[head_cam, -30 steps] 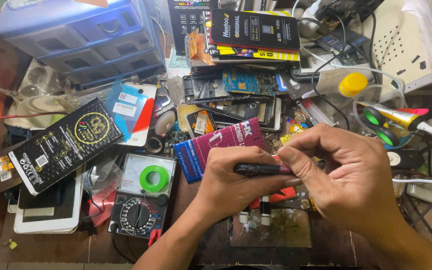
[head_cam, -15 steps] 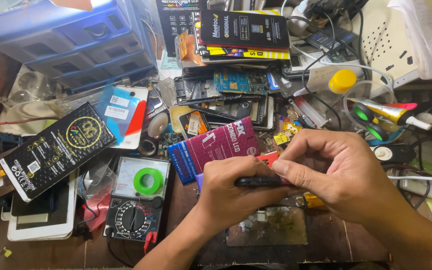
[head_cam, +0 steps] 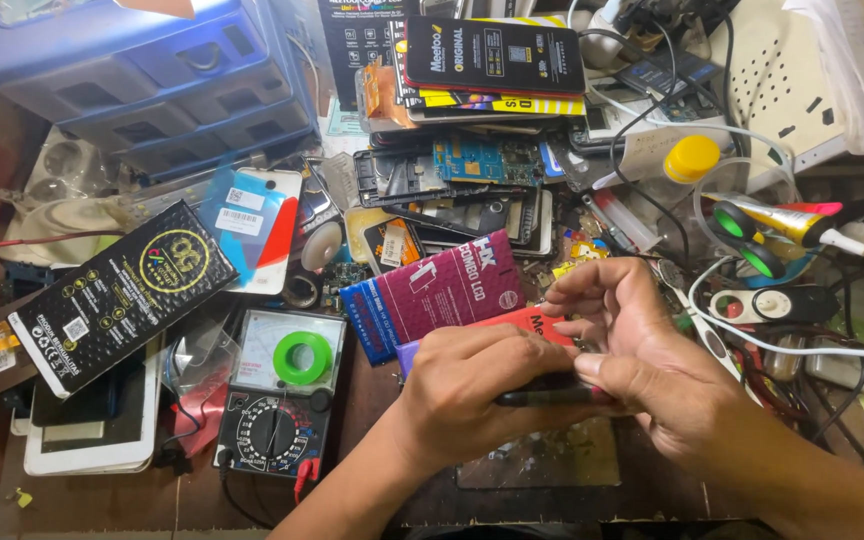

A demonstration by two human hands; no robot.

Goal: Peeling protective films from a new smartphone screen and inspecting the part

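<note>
A: What were the hands doing?

B: Both met low at the centre. The left hand was curled over one end of a thin black phone, fingers folded on top and thumb underneath, so it held the device edge-on. The right hand pinched the other end between thumb and forefinger, its remaining fingers lifted and loosely bent above.

A: So where exactly was the phone?

B: Between the two hands, clamped by both, lying roughly level just above a grey work mat. Only its dark edge showed; I couldn't tell which face was up.

A: And around them?

B: Just beyond the left hand's knuckles lay a maroon and blue box, tilted, with a red packet partly tucked behind the fingers. Further to the left hand's outer side sat an analog multimeter with a green tape roll resting on its dial window. Past that, a black box with yellow print lay at a slant. Beyond the right hand, well apart, stood a yellow-capped bottle, and green-handled scissors lay among white cables.
</note>
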